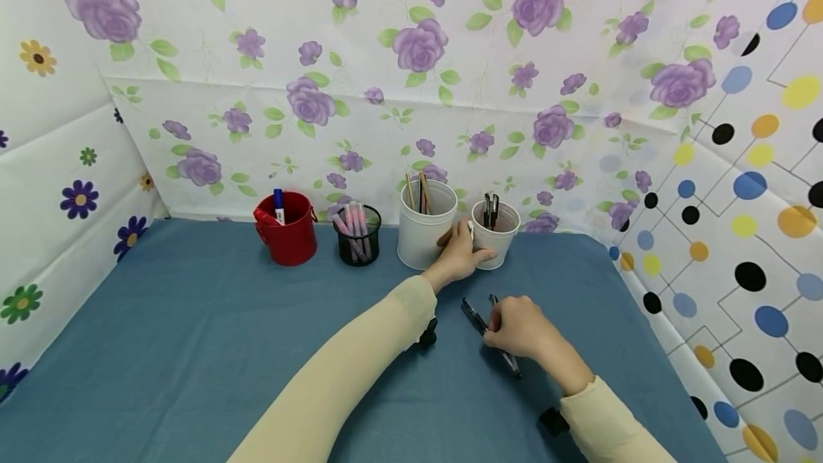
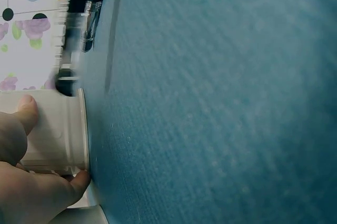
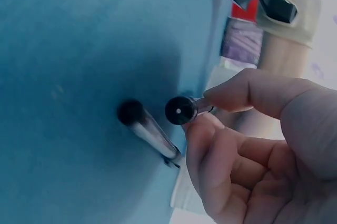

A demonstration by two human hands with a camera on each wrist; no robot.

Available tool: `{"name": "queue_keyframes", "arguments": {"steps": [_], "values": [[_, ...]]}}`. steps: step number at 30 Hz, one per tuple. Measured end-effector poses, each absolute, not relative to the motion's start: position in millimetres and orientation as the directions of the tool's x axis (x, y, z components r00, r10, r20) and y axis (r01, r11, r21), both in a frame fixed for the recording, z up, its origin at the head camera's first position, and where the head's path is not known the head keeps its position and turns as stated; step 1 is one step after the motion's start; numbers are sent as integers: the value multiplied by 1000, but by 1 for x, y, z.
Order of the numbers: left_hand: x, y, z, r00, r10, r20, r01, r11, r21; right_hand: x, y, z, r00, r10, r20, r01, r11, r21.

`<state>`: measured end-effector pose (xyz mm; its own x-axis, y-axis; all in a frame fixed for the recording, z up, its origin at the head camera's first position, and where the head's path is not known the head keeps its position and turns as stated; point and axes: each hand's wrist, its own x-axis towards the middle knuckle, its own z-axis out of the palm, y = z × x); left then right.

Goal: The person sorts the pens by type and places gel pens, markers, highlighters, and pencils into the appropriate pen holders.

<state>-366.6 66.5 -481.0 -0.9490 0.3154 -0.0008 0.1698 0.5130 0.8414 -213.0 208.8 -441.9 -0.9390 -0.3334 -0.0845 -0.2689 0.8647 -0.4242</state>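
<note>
My left hand grips the smaller white bucket at its near left side, thumb on the front. Two black-capped pens stand up inside that bucket. In front of it, my right hand pinches a clear-barrelled black pen between thumb and fingertips. A second similar pen lies on the blue cloth beside the held one, apart from the fingers. In the left wrist view the held pen looks blurred, close to the camera. The right hand covers part of the pens in the head view.
Left of the small bucket stands a larger white bucket with pencils. Farther left are a black mesh cup of pink pens and a red bucket with markers. Patterned cloth walls border the blue table.
</note>
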Motion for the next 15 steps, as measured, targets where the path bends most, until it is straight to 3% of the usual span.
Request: {"name": "queue_keyframes", "arguments": {"steps": [10,15], "values": [[-357,62,-476,-941,338,37,212,500,840,-222,234,-413,-933,-346,-103,-233,794,-561],[-353,61,-473,-937,345,61,235,489,840,-231,244,-399,-940,-336,-51,-239,759,-606]]}}
